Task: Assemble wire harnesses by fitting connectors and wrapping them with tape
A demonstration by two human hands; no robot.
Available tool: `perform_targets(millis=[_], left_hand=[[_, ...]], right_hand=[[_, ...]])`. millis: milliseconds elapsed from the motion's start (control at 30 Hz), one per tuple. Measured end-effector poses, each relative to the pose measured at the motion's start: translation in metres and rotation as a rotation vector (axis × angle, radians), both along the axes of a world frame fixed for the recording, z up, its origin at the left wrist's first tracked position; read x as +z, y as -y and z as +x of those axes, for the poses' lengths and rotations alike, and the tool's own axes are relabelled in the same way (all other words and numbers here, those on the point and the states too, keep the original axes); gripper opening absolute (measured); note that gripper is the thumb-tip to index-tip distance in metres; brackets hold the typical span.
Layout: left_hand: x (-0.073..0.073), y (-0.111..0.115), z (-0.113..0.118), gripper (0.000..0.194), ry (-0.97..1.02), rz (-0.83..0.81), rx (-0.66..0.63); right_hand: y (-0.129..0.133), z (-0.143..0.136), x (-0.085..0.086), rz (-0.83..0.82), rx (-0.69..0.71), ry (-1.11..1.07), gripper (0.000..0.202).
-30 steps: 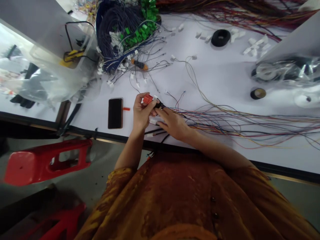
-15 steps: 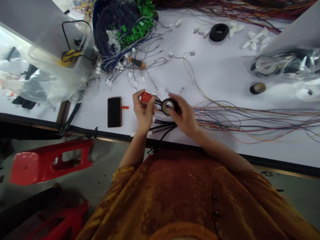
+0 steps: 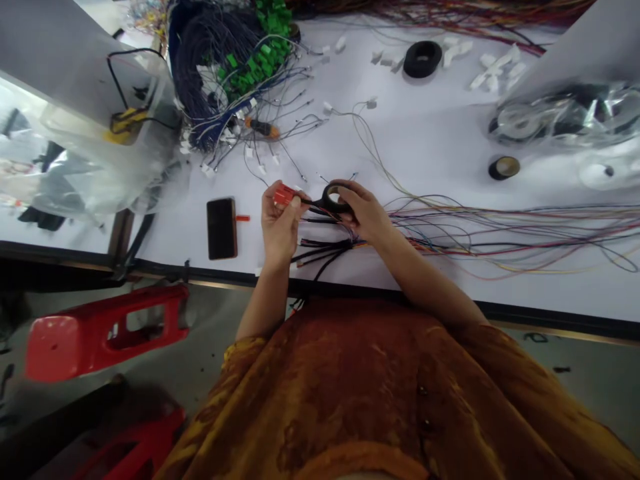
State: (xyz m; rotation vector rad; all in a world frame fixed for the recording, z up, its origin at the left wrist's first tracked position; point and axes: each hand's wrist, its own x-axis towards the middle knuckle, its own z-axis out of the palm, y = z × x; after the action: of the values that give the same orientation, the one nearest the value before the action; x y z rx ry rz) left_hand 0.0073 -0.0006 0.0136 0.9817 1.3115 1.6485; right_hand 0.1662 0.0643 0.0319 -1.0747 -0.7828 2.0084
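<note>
Left hand (image 3: 280, 230): thumb and fingers pinching the red connector (image 3: 284, 194), held above the near part of the white table (image 3: 425, 147).
Right hand (image 3: 367, 213): fingers closed on the rim of a black tape roll (image 3: 327, 197), just right of the connector.
Between the hands: a dark strand joining connector and roll (tape or cable, I cannot tell which).
Wires (image 3: 433, 247): a loose, many-coloured spread running off to the right, partly behind the right hand.
Black cables (image 3: 325, 248): fanned out near the table's front edge, below the hands.
Phone (image 3: 221, 229): lying left of the left hand, an orange strip (image 3: 243, 218) just beside it.
Far left: a dark cable bundle (image 3: 200, 67) with green connectors (image 3: 255, 67), an orange-and-black tool (image 3: 263, 127) near it.
Far right: a thick black ring (image 3: 423, 59) beside white pieces (image 3: 493, 70).
Floor, left: a red stool (image 3: 55, 347).
</note>
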Motion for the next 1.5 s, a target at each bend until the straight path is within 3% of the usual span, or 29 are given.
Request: perform_targets(millis=[67,133,200,333,400,467,567,633,700,767,833,867,933,1000,1067,1133,1200,1267,1400,1500], left_hand=[[-0.005,-0.003,-0.001,0.047,0.023,-0.083,-0.134],[-0.007,-0.007,0.000,0.041,-0.031,-0.128,-0.177],[-0.006,-0.010,0.003,0.037,-0.138,-0.129,-0.099],[0.002,-0.014,0.009,0.035,-0.216,-0.132,0.030],[0.010,-0.010,0.011,0.035,-0.204,-0.131,0.009],[0.020,-0.003,0.015,0.034,-0.293,-0.087,-0.063],[0.029,0.007,0.020,0.031,-0.557,0.085,-0.190],[0.027,0.007,0.021,0.033,-0.628,0.150,-0.144],[0.018,0.002,0.020,0.039,-0.572,0.087,-0.014],[0.010,-0.006,0.019,0.045,-0.472,-0.019,0.070],[0.008,-0.011,0.018,0.046,-0.403,-0.072,0.062],[0.010,-0.011,0.018,0.046,-0.400,-0.068,0.036],[0.019,-0.008,0.021,0.045,-0.482,-0.014,-0.063],[0.029,-0.001,0.023,0.042,-0.621,0.074,-0.199],[0.032,0.004,0.025,0.038,-0.682,0.136,-0.267],[0.026,0.005,0.023,0.039,-0.580,0.108,-0.200],[0.014,0.002,0.020,0.041,-0.399,0.042,-0.077],[0.001,-0.004,0.018,0.040,-0.287,-0.006,-0.080],[-0.014,-0.018,0.021,0.043,-0.332,-0.066,-0.319],[-0.012,-0.026,0.028,0.044,-0.300,-0.145,-0.265]], right_hand=[[0.004,0.005,-0.006,0.070,-0.004,0.024,0.021],[0.010,0.008,-0.010,0.168,0.024,0.088,0.024],[0.023,0.013,-0.014,0.348,0.045,0.204,0.029],[0.060,0.024,-0.019,0.914,0.100,0.526,0.041],[0.066,0.027,-0.018,1.028,0.139,0.564,0.037],[0.055,0.024,-0.016,0.903,0.087,0.480,0.036],[0.022,0.017,-0.017,0.543,0.013,0.302,0.043],[0.011,0.016,-0.021,0.445,0.008,0.253,0.040],[0.020,0.021,-0.028,0.556,-0.014,0.336,0.038],[0.043,0.030,-0.034,0.818,0.023,0.476,0.039],[0.063,0.037,-0.036,1.049,0.104,0.547,0.038],[0.068,0.038,-0.036,1.079,0.102,0.545,0.036],[0.062,0.033,-0.033,0.940,0.000,0.489,0.034],[0.040,0.025,-0.029,0.666,-0.108,0.394,0.037],[0.016,0.020,-0.027,0.398,-0.103,0.264,0.040],[0.000,0.021,-0.027,0.192,-0.052,0.134,0.037],[-0.006,0.029,-0.030,0.086,-0.041,0.048,0.034],[-0.003,0.039,-0.034,0.081,-0.064,0.028,0.036],[0.014,0.053,-0.038,0.170,-0.072,0.110,0.038],[0.037,0.054,-0.039,0.418,-0.098,0.313,0.040]])
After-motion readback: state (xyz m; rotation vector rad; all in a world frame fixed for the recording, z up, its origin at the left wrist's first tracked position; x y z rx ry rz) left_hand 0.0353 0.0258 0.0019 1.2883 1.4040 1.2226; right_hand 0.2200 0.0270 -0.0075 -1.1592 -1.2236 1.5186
